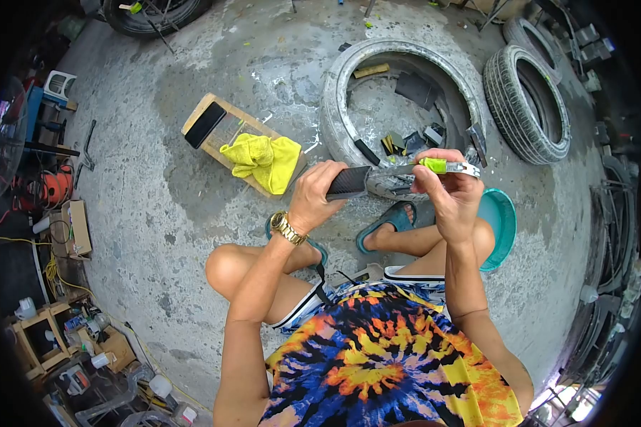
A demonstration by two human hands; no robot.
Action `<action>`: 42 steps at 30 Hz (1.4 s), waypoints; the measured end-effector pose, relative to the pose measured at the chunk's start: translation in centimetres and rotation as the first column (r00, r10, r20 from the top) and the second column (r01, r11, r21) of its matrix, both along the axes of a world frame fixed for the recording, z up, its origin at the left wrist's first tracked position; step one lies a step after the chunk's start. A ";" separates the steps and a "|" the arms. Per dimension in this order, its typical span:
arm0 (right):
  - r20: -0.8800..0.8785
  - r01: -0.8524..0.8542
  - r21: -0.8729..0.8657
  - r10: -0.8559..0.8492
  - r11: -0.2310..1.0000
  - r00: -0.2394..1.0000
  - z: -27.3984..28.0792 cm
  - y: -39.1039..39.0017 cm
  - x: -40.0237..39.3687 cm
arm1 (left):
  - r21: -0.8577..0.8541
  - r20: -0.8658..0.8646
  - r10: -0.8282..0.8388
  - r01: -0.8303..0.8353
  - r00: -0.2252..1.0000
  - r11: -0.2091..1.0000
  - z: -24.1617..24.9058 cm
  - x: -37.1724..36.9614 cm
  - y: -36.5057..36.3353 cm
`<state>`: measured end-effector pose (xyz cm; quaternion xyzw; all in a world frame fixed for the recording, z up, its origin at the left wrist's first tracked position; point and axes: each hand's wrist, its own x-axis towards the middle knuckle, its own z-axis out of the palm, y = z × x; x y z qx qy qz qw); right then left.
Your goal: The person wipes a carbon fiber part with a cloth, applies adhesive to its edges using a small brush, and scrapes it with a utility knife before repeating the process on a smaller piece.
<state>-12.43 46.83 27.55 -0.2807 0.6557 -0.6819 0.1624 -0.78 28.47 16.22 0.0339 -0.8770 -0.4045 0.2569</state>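
Observation:
My left hand point(319, 191) is closed around a dark piece with a carbon-fibre weave pattern point(348, 183), roughly rectangular. Between the thumb and fingers of my right hand point(451, 192) is a thin strip with a lime-green wrap point(433, 166) and a pale, silvery end. The strip's grey part reaches left to the edge of the dark piece. Behind both hands lies a grey-dusted tyre point(332, 107), with dark scraps point(414, 142) and a yellowish block point(372, 70) inside its ring.
To the left, a wooden board point(214, 149) carries a phone point(205, 125) and a yellow cloth point(267, 160). A teal basin point(504, 228) stands by my right knee. More tyres point(527, 103) rest at right; a cluttered shelf with a wooden frame point(39, 331) lines the left.

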 end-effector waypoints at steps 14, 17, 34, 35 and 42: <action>-0.025 0.017 -0.005 -0.017 1.000 1.000 0.4 -0.2 0.4 | 0.046 0.044 0.034 -0.036 0.998 0.998 0.4 0.1 0.1; -0.029 0.017 0.008 -0.017 1.000 0.999 0.3 -0.1 0.4 | 0.032 0.031 0.035 -0.036 0.999 0.999 0.5 0.1 0.1; -0.040 0.001 0.018 -0.001 1.000 0.999 0.3 -0.5 0.4 | 0.022 0.038 0.023 -0.024 0.999 0.999 0.4 0.2 -0.1; -0.043 0.009 0.023 -0.008 1.000 0.999 0.3 -0.5 0.4 | 0.010 0.026 0.018 -0.018 0.999 1.000 0.4 0.2 -0.1; -0.293 0.019 0.154 0.027 0.988 0.956 0.8 -0.7 0.1 | 0.008 0.032 0.012 -0.012 0.999 1.000 0.3 0.3 0.0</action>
